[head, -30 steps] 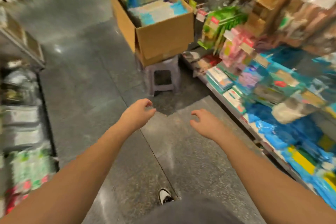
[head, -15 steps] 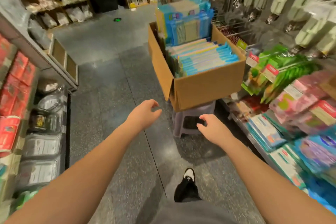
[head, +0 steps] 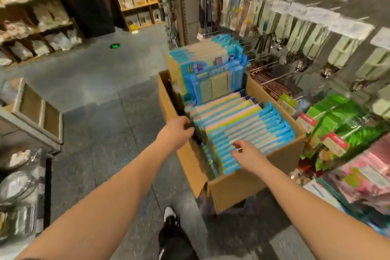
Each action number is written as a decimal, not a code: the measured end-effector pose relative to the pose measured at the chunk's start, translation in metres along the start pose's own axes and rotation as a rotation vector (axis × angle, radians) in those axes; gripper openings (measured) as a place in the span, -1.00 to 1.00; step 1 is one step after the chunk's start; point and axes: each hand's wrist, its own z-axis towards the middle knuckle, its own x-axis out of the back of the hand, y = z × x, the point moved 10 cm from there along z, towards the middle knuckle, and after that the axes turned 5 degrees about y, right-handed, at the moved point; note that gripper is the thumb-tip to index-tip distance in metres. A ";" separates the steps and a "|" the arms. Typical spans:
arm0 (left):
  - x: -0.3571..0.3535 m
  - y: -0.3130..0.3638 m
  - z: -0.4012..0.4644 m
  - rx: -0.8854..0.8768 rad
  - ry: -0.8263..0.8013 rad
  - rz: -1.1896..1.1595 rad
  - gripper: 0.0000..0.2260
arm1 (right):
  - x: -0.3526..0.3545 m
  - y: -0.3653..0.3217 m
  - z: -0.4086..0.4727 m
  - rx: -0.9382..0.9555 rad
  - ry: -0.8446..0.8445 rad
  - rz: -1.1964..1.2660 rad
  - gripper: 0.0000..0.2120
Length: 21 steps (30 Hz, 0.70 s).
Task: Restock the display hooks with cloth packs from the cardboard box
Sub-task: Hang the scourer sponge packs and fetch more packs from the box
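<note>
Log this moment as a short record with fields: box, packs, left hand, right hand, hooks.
box: open cardboard box, raised off the floor beside the display
packs: blue cloth packs stacked in rows inside; a taller bunch stands at the far end
left hand: fingers curled over the box's left wall, gripping its edge
right hand: over the near packs, fingers loosely bent, holding nothing yet
hooks: wire hooks to the right of the box, some bare, others carrying hanging goods
</note>
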 end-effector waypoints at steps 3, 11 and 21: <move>0.005 0.018 0.082 -0.134 -0.011 0.028 -0.66 | 0.006 -0.019 0.063 -0.057 0.056 0.099 -0.59; -0.011 0.064 0.274 -0.385 -0.078 0.193 -0.50 | 0.012 -0.041 0.213 -0.371 0.214 0.453 -0.55; -0.068 0.079 0.351 -0.382 -0.206 0.359 -0.07 | -0.014 -0.035 0.290 -0.637 0.275 1.090 -0.48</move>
